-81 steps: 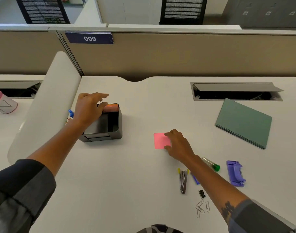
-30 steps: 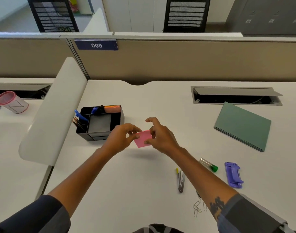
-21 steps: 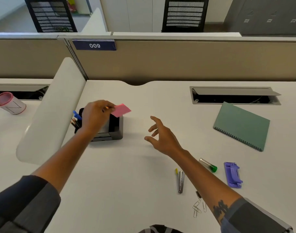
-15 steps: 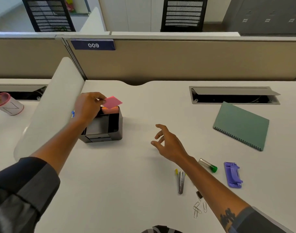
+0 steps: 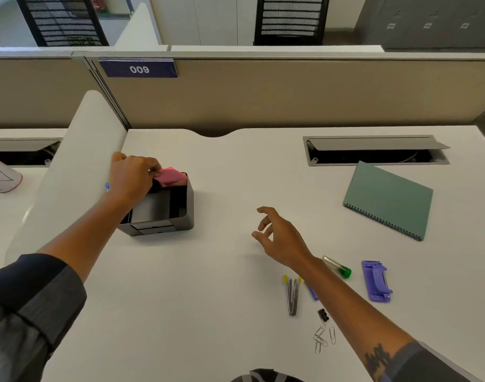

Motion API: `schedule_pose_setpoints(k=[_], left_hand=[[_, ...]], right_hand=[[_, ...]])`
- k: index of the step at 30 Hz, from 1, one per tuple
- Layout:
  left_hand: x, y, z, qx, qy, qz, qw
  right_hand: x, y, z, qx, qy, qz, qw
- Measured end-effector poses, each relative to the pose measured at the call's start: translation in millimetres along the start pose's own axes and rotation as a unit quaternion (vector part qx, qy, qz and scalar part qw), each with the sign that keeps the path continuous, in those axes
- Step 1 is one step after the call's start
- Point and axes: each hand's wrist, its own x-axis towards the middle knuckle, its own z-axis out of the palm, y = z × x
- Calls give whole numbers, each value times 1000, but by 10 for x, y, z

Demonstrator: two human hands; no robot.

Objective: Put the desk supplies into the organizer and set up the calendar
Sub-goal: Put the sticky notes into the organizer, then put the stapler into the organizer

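My left hand (image 5: 132, 179) pinches a pink sticky-note pad (image 5: 169, 176) at the back right compartment of the black desk organizer (image 5: 180, 216). My right hand (image 5: 280, 238) hovers over the desk with relaxed fingers and holds nothing. The green spiral-bound calendar (image 5: 387, 199) lies flat at the right. Near my right forearm lie a green-capped tube (image 5: 338, 267), a purple hole punch (image 5: 376, 281), a metal staple remover (image 5: 292, 295), a black binder clip (image 5: 323, 314) and several paper clips (image 5: 322, 337). A blue item (image 5: 313, 294) is partly hidden by my arm.
A white side divider (image 5: 70, 166) stands left of the organizer. An open cable hatch (image 5: 373, 151) is set into the desk at the back right. A pink-rimmed white cup (image 5: 1, 175) stands on the neighbouring desk. A beige partition runs along the back.
My right hand picked the pink pad up and passed it to my left hand, which carried it over to the organizer's back corner. My right hand drew back toward me, empty.
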Motion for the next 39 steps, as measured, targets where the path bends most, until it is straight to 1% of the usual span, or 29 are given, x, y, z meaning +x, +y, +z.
schedule_pose_setpoints(k=[12, 19, 26, 30, 35, 39], left_hand=[[73, -89, 83, 103, -58, 60, 991], [31, -56, 223, 85, -58, 86, 991], [32, 2, 196, 64, -52, 47, 995], [-8, 7, 131, 43, -34, 35, 998], [-120, 74, 57, 16, 25, 29, 999], [-279, 238, -9, -10, 57, 12, 998]], right_hand=[[-22, 8, 73, -19, -9, -13, 1000], [-41, 15, 99, -18, -13, -16, 1000], [-87, 115, 112, -31, -13, -18, 999], [-113, 128, 154, -41, -11, -30, 999], [-231, 154, 229, -50, -28, -33, 998], [-376, 269, 183, -54, -25, -31, 998]])
